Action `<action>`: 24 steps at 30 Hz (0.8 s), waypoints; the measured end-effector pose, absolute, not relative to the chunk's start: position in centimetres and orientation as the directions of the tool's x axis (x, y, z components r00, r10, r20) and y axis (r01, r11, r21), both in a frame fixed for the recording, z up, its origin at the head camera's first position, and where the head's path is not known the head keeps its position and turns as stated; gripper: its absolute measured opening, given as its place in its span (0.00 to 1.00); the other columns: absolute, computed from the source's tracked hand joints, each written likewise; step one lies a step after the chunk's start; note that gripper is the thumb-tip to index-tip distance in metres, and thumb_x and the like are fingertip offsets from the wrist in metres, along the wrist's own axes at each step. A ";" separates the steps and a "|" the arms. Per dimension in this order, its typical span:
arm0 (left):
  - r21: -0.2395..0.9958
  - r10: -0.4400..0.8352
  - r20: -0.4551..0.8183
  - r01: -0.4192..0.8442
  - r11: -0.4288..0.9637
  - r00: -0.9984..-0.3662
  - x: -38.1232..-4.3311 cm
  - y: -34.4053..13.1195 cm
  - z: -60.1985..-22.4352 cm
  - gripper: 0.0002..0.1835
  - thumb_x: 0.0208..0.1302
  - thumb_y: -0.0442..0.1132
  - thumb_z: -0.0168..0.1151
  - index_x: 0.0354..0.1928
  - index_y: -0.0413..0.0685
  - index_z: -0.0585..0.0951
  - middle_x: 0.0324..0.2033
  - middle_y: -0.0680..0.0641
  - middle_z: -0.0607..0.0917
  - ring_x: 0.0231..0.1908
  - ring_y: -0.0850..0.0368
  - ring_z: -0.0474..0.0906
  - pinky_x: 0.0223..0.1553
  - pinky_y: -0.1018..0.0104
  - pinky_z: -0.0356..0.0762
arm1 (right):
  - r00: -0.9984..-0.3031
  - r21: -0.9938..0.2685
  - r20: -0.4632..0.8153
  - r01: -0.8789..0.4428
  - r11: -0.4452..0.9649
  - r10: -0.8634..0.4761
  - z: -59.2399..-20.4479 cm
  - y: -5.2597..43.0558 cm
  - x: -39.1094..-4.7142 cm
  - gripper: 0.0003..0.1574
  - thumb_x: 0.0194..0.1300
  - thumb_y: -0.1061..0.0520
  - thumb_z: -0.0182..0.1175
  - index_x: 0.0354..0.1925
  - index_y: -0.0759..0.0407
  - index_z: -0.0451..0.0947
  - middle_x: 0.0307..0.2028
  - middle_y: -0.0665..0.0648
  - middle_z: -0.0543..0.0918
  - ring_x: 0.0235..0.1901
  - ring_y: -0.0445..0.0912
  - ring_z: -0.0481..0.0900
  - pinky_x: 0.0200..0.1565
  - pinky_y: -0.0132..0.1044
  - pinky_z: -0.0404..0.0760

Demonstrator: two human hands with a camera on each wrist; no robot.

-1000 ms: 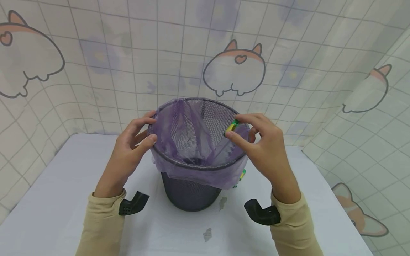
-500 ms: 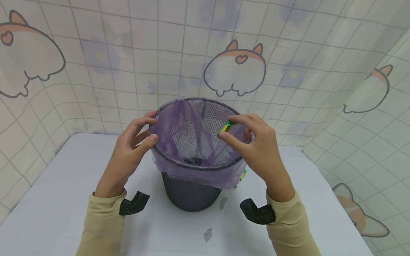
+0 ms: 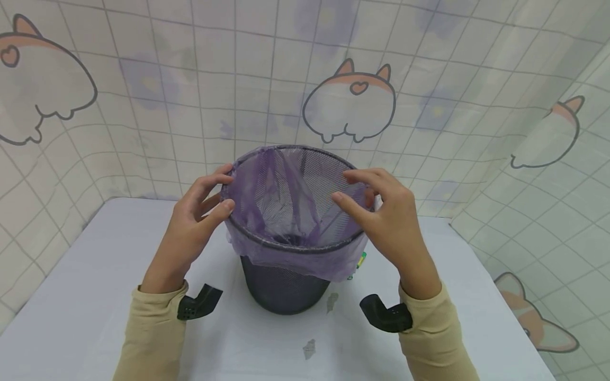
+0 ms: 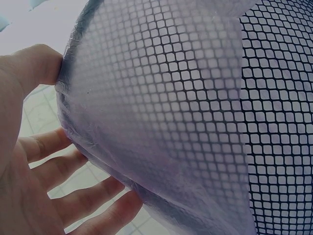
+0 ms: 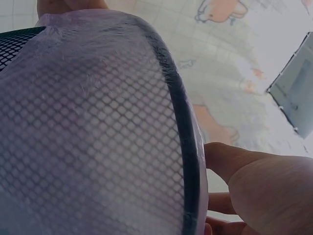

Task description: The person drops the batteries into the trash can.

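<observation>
A black mesh wastebasket (image 3: pixel 286 296) stands upright, lined with a thin purple trash bag (image 3: pixel 297 259) folded down over its rim. On the left, my left hand (image 3: pixel 197 211) rests its fingertips and thumb against the lined rim, fingers spread along it in the left wrist view. My right hand (image 3: pixel 381 206) hovers at the right side of the opening, thumb and forefinger apart with nothing between them. Part of a small green-and-yellow battery (image 3: pixel 361 260) shows on the table, just right of the bag's hanging edge; the rest is hidden behind the bag.
The wastebasket stands on a white table (image 3: pixel 214 344) with grey worn patches (image 3: pixel 309 349) in front. A tiled-pattern curtain (image 3: pixel 257 69) with cartoon animals hangs close behind and at the sides. Black wrist mounts (image 3: pixel 388 315) sit on both sleeves.
My right hand moved left over the opening with a green-and-yellow battery, then let it go; the battery is out of sight now. My left hand stayed on the rim.
</observation>
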State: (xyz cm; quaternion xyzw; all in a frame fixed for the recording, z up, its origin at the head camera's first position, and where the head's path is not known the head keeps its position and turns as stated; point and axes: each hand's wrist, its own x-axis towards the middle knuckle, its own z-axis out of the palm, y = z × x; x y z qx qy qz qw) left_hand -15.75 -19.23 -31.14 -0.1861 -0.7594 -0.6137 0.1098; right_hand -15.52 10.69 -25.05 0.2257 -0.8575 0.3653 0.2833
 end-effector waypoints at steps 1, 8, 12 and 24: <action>0.891 0.148 0.395 0.417 0.179 -0.907 -15.7 -19.2 -31.1 0.22 0.71 0.42 0.55 0.64 0.50 0.68 0.72 0.62 0.61 0.69 0.43 0.63 0.64 0.41 0.67 | -0.739 -0.501 0.651 -0.591 0.632 -0.175 -25.1 10.8 -15.5 0.23 0.54 0.55 0.72 0.49 0.58 0.82 0.44 0.55 0.84 0.26 0.44 0.68 0.33 0.29 0.65; 0.893 0.145 0.391 0.413 0.180 -0.909 -15.7 -19.2 -31.1 0.22 0.71 0.42 0.54 0.64 0.51 0.68 0.72 0.63 0.61 0.69 0.43 0.63 0.64 0.41 0.67 | -0.744 -0.516 0.654 -0.570 0.639 -0.135 -25.1 11.8 -15.4 0.21 0.55 0.56 0.72 0.49 0.57 0.83 0.43 0.55 0.85 0.26 0.44 0.67 0.37 0.33 0.62; 0.890 0.143 0.393 0.415 0.187 -0.908 -15.7 -19.2 -31.1 0.21 0.71 0.42 0.54 0.64 0.52 0.68 0.72 0.63 0.61 0.69 0.43 0.63 0.64 0.41 0.68 | -0.744 -0.507 0.657 -0.555 0.659 -0.121 -25.2 12.4 -15.2 0.21 0.55 0.55 0.72 0.49 0.55 0.83 0.43 0.54 0.85 0.26 0.43 0.66 0.37 0.33 0.61; 0.884 0.144 0.400 0.422 0.200 -0.905 -15.8 -19.1 -31.1 0.22 0.71 0.41 0.54 0.64 0.51 0.68 0.72 0.61 0.61 0.68 0.43 0.64 0.63 0.48 0.71 | -0.750 -0.502 0.655 -0.522 0.690 -0.091 -25.5 13.5 -14.9 0.19 0.57 0.55 0.70 0.48 0.55 0.83 0.43 0.53 0.85 0.26 0.42 0.66 0.37 0.35 0.61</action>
